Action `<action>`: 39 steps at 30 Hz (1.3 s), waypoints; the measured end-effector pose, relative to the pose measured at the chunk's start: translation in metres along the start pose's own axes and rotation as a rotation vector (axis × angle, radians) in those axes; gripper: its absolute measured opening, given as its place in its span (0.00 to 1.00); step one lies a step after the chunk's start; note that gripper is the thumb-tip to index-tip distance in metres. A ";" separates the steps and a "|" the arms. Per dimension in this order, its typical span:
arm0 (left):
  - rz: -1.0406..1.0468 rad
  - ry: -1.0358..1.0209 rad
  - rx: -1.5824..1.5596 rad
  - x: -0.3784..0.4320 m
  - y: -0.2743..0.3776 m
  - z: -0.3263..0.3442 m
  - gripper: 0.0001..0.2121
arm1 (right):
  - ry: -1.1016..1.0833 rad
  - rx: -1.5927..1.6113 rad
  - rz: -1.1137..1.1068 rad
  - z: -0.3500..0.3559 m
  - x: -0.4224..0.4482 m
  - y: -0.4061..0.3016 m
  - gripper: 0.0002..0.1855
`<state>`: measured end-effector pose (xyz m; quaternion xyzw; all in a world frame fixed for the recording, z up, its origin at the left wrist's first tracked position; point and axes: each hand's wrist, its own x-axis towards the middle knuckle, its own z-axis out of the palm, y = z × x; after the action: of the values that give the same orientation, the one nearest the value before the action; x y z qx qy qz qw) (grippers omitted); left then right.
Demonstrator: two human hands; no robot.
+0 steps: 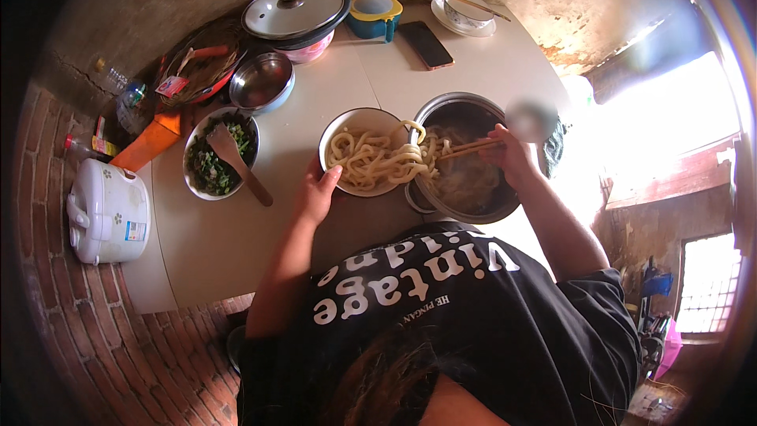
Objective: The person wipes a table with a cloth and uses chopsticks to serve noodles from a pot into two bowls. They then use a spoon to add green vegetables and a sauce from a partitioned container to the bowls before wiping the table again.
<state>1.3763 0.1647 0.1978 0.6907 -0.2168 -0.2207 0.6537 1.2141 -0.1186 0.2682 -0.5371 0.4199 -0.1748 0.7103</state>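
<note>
My left hand [319, 192] grips the rim of a white bowl [369, 189] with thick noodles [369, 157] in it, thumb over the edge. Wooden chopsticks [467, 148] are held in my right hand [508, 154] above a metal pot [508, 211], their tips at a clump of noodles by the pot's left rim. Some noodles stretch across from the bowl to the pot, where the two rims meet. More noodles lie in the pot, partly blurred. To the left, a white bowl of chopped greens [216, 157] has a wooden spatula [236, 165] resting across it.
Behind stand a metal bowl [262, 81], a lidded pan [295, 10], a teal container with a yellow rim [374, 15], a smartphone [426, 45] and a small bowl [467, 10] with chopsticks across it. A white rice cooker [112, 213] is at the table's left edge.
</note>
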 end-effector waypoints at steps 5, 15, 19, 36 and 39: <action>-0.002 0.006 -0.032 -0.002 -0.002 0.000 0.19 | 0.014 0.103 0.006 0.000 -0.002 0.001 0.13; -0.130 0.008 -0.037 -0.006 0.009 0.001 0.21 | -0.110 0.285 0.083 -0.026 -0.003 -0.003 0.11; -0.276 -0.003 -0.150 -0.006 0.007 0.001 0.23 | -0.207 0.274 0.053 -0.018 -0.002 -0.009 0.11; -0.049 0.018 -0.053 -0.004 -0.006 -0.003 0.21 | -0.434 -0.273 -0.449 0.085 -0.058 -0.081 0.07; 0.058 0.022 -0.018 -0.005 0.001 0.000 0.21 | -0.095 -1.119 -0.679 0.027 -0.035 -0.090 0.09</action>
<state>1.3725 0.1678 0.1989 0.6804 -0.2276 -0.1961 0.6684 1.2328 -0.1103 0.3664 -0.9354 0.2227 -0.1209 0.2467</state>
